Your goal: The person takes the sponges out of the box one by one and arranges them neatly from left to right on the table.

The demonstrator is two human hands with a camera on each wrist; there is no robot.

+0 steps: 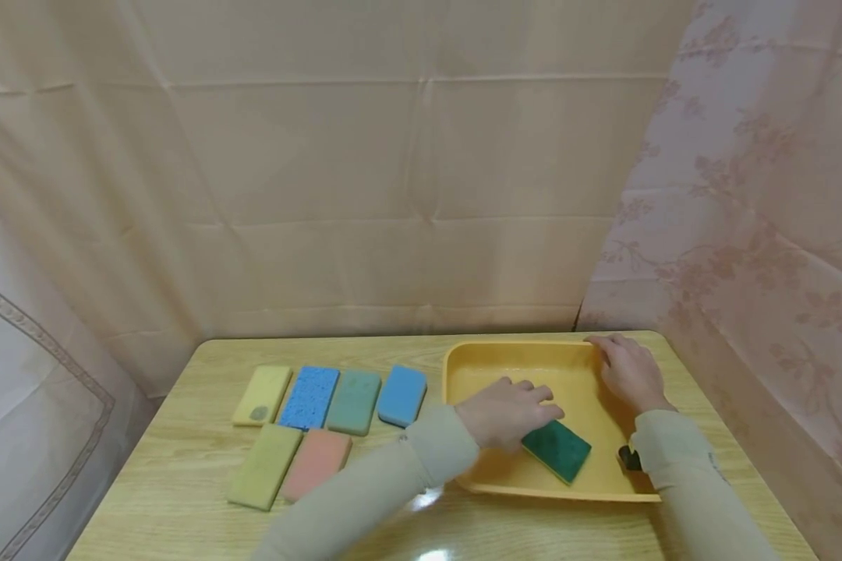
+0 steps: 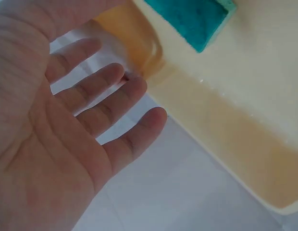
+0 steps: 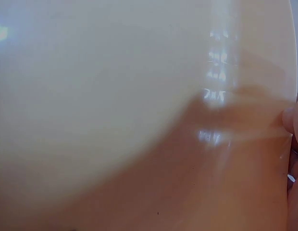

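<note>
A dark green scouring sponge (image 1: 560,452) lies in a yellow plastic tray (image 1: 512,357) on the right of the table. Over the tray, beside that sponge, is my left hand (image 1: 508,411), its fingers spread and loosely bent. In the left wrist view the palm (image 2: 57,144) holds nothing; the thumb tip is out of frame, near the sponge (image 2: 194,21). At the tray's far right corner my right hand (image 1: 631,375) grips the rim. The right wrist view has the thumb (image 3: 289,120) on the inner side of the rim, other fingers outside.
Left of the tray lie a yellow sponge (image 1: 262,393), a speckled blue one (image 1: 310,397), a green one (image 1: 354,401) and a plain blue one (image 1: 402,396). Nearer are an olive sponge (image 1: 265,467) and a pink sponge (image 1: 317,465). Curtains (image 1: 393,195) hang behind the wooden table (image 1: 175,460).
</note>
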